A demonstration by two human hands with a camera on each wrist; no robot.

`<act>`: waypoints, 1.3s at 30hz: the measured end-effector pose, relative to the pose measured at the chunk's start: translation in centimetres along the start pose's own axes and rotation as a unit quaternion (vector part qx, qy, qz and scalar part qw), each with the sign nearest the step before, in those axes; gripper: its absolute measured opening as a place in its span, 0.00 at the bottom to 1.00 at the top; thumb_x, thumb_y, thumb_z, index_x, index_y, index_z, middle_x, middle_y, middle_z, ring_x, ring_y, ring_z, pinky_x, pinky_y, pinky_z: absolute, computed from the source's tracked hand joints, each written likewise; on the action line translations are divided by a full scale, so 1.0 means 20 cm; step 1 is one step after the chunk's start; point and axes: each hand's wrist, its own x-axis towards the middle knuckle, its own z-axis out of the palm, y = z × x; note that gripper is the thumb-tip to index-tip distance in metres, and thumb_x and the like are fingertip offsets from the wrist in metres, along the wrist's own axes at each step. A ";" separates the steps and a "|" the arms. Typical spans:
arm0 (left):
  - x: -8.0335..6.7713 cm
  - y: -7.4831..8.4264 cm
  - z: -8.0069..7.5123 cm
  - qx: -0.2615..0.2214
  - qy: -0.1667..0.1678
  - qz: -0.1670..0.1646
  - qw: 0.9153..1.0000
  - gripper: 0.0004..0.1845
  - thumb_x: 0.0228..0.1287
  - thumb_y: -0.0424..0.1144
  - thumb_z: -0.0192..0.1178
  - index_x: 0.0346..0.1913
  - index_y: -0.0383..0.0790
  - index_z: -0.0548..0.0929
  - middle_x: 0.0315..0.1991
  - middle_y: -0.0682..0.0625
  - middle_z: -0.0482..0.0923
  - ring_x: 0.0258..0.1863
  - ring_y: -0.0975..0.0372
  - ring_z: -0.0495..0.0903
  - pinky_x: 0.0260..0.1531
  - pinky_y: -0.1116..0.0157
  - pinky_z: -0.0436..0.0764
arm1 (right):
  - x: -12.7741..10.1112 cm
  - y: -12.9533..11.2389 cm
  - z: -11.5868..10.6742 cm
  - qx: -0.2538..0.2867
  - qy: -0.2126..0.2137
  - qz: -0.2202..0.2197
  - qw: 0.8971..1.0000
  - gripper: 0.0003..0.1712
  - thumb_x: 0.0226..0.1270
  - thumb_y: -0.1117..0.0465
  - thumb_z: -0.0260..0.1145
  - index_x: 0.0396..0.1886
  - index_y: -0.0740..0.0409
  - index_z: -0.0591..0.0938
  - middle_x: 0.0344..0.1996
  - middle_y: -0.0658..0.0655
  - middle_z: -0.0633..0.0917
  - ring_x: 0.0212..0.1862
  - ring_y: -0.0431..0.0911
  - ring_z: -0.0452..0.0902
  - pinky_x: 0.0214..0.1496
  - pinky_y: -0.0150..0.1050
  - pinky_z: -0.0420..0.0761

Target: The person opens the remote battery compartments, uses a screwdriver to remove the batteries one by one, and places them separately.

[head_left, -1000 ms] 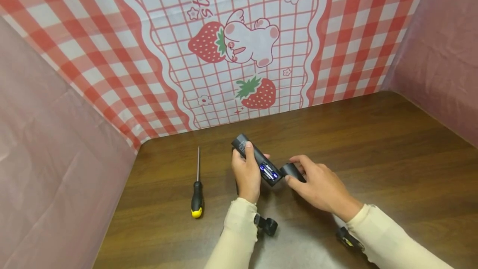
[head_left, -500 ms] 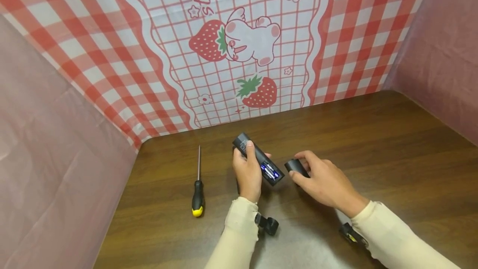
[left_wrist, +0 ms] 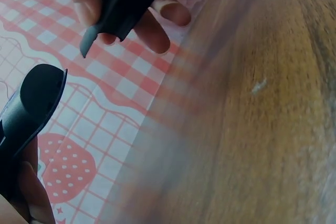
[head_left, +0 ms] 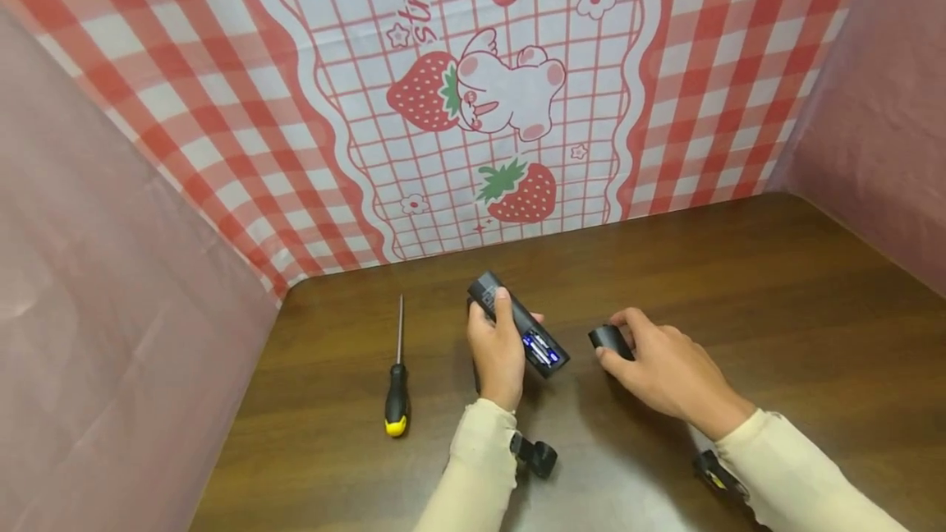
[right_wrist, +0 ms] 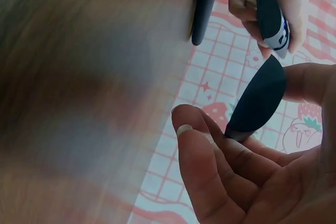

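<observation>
My left hand (head_left: 499, 355) grips a black remote control (head_left: 493, 295), its thumb laid along the back. The battery compartment at the remote's near end lies uncovered, with blue-and-silver batteries (head_left: 542, 349) inside. To the right, my right hand (head_left: 674, 369) pinches the black battery cover (head_left: 612, 341) between thumb and fingers. A gap separates cover and remote. In the left wrist view, the curved cover (left_wrist: 128, 3) hangs above the rounded end of the remote (left_wrist: 39, 95). The right wrist view shows the cover (right_wrist: 258, 98) edge-on, held by the fingers.
A screwdriver (head_left: 397, 396) with a black and yellow handle lies on the wooden table (head_left: 325, 368), left of my left hand. Behind the table hangs a red checked strawberry cloth (head_left: 517, 113). Pink cloth walls (head_left: 133, 310) stand at both sides.
The cover was at the remote's end a second ago. My right hand has drawn it away to the right. My left hand keeps its grip on the remote; the head view has shifted slightly.
</observation>
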 end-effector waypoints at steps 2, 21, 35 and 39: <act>0.00 0.00 0.00 -0.002 -0.002 0.003 1.000 0.18 0.78 0.51 0.52 0.48 0.36 0.73 0.25 0.38 0.83 0.32 0.36 0.85 0.28 0.56 0.85 | 0.00 0.02 -0.01 -0.005 0.000 0.004 1.000 0.29 0.67 0.45 0.67 0.60 0.57 0.75 0.42 0.58 0.86 0.32 0.45 0.80 0.29 0.45 0.76; -0.01 -0.01 0.00 0.006 0.001 -0.004 1.000 0.16 0.78 0.49 0.52 0.49 0.37 0.73 0.26 0.39 0.83 0.31 0.40 0.86 0.28 0.57 0.85 | 0.01 0.11 -0.06 -0.022 -0.040 0.028 0.999 0.33 0.68 0.42 0.65 0.61 0.60 0.73 0.44 0.62 0.85 0.36 0.51 0.81 0.32 0.51 0.77; -0.01 -0.01 0.00 0.007 -0.002 0.003 1.000 0.16 0.78 0.48 0.52 0.48 0.36 0.72 0.25 0.38 0.83 0.32 0.35 0.85 0.27 0.57 0.85 | 0.01 0.17 -0.08 -0.026 -0.036 0.033 0.998 0.34 0.67 0.40 0.65 0.61 0.60 0.74 0.44 0.63 0.85 0.37 0.53 0.82 0.31 0.52 0.77; -0.01 0.00 0.00 0.005 -0.006 0.004 1.000 0.18 0.77 0.51 0.52 0.48 0.36 0.72 0.25 0.39 0.83 0.32 0.36 0.85 0.28 0.56 0.85 | 0.01 0.18 -0.08 -0.029 -0.032 0.033 0.999 0.34 0.67 0.40 0.65 0.61 0.60 0.74 0.43 0.63 0.86 0.36 0.52 0.82 0.31 0.52 0.77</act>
